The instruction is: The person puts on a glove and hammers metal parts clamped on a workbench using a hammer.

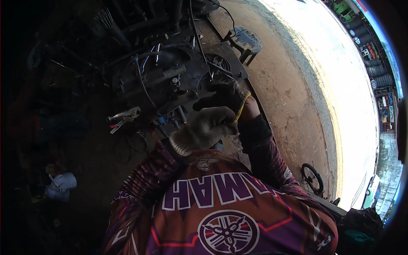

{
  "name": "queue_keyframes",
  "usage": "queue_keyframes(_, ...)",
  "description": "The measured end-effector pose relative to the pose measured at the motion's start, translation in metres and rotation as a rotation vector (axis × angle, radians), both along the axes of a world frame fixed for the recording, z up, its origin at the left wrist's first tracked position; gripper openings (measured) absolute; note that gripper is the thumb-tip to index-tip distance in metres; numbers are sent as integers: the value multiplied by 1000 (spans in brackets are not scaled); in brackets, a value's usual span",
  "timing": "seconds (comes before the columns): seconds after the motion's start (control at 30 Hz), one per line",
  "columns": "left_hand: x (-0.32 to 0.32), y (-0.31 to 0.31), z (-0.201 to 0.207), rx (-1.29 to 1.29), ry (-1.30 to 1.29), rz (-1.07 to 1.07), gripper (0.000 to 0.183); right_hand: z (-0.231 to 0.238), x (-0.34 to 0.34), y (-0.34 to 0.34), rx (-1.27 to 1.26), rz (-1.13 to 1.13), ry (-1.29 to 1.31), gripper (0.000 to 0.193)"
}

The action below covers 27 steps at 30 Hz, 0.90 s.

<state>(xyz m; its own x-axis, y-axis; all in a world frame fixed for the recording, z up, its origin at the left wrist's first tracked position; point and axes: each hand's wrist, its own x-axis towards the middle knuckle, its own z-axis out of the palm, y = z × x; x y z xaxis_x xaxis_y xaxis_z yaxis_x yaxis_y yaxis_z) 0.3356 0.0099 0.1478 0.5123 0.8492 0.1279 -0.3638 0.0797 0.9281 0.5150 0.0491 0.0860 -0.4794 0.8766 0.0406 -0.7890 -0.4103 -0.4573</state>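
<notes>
A pale grey work glove covers my left hand (207, 128), its fingers curled and closed at the yellow-edged cuff (242, 107) of the glove on my right hand. My right hand (225, 97), in a dark glove, reaches over the edge of a dark metal work table (170, 91). Its fingers stretch out to the left with a gap between them, and I see nothing held in them. Left of my hands, locking pliers (124, 117) rest at the table's near edge. A coil of dark wire (221, 64) lies beyond my right hand.
A worn plastic stool (245, 40) stands on the dirt ground right of the table. Dark cables (196, 32) run across the table top. A bicycle wheel (313, 178) is at the lower right, and a white sack-like bundle (61, 185) lies in shadow at the lower left.
</notes>
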Motion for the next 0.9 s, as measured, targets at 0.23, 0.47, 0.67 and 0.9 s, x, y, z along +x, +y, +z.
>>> queue_keyframes(0.23, 1, 10, 32, 542, 483, -44, 13, -18, -6, 10, -59, -237, -232, 38)
queue_keyframes(0.47, 4, 2, 7, 485, 507, 19, 16, -26, 0, -10, 5, -58, -435, 38)
queue_keyframes(0.67, -8, -7, 21, 7, 160, 289, 22, 48, -39, -59, 364, -550, -827, 37)
queue_keyframes(0.9, -82, -2, 128, 197, 295, 472, 22, 123, -41, -76, 917, -134, -957, 39)
